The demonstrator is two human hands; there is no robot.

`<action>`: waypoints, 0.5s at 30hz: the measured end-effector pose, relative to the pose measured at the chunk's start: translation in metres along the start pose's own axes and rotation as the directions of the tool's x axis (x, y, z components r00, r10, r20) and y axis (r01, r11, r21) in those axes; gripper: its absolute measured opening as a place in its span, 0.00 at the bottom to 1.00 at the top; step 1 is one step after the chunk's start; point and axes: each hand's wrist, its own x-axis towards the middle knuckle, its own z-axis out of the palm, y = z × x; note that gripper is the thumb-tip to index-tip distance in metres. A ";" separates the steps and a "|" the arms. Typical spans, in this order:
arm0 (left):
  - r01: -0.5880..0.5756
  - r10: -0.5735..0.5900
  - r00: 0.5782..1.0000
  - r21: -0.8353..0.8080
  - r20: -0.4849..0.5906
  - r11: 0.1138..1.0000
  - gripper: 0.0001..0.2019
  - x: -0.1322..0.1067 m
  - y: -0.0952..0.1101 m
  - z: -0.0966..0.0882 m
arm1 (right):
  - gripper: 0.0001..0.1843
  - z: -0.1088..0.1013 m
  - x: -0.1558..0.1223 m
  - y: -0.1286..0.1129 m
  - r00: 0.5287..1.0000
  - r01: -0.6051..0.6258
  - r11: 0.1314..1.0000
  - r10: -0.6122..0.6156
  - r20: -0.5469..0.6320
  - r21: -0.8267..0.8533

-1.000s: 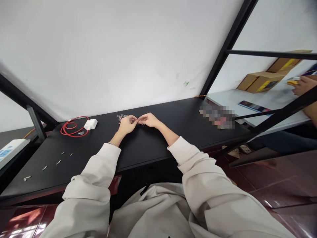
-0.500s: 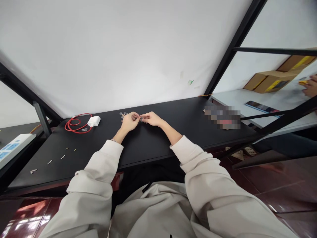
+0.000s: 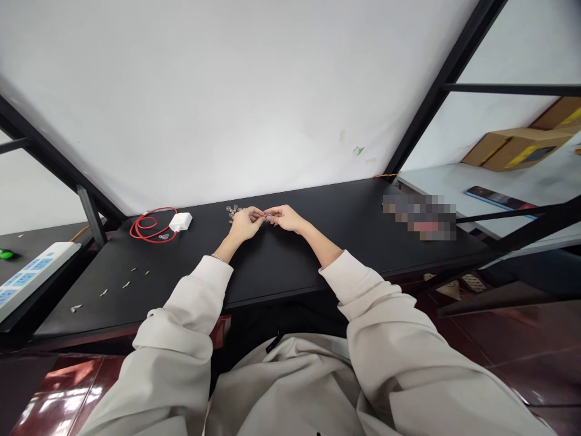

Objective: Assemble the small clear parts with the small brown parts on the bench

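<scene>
My left hand (image 3: 246,224) and my right hand (image 3: 288,218) meet fingertip to fingertip over the black table (image 3: 276,266). Both are closed in a pinch around a small clear piece (image 3: 267,218). Its exact kind is too small to make out, and the fingers cover part of it. Just behind my left hand lies a cluster of small clear pieces (image 3: 232,210), partly hidden by that hand.
A white charger (image 3: 181,221) with a coiled red cable (image 3: 144,225) lies on the left. Tiny pale scraps (image 3: 104,293) are scattered nearer me. A power strip (image 3: 34,275) stands far left. A blurred-out item (image 3: 420,215) lies right. Black frame bars (image 3: 442,91) rise beside it.
The view has turned a little to the left, so everything sits further right in it. My hands stay together in the same pinch. Another person's hand at the right edge has left the view.
</scene>
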 end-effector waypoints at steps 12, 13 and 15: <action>0.003 -0.002 1.000 0.012 -0.028 1.000 0.03 0.001 -0.002 0.002 | 0.13 0.002 -0.004 -0.008 1.000 -0.011 1.000 0.011 0.011 -0.012; 0.004 -0.003 1.000 0.018 -0.030 1.000 0.03 0.001 -0.001 0.002 | 0.13 0.002 -0.004 -0.008 1.000 -0.010 1.000 0.010 0.009 -0.013; 0.007 -0.006 0.999 0.028 -0.037 1.000 0.03 0.000 0.000 0.002 | 0.12 0.002 -0.004 -0.008 1.000 -0.011 1.000 0.011 0.004 -0.013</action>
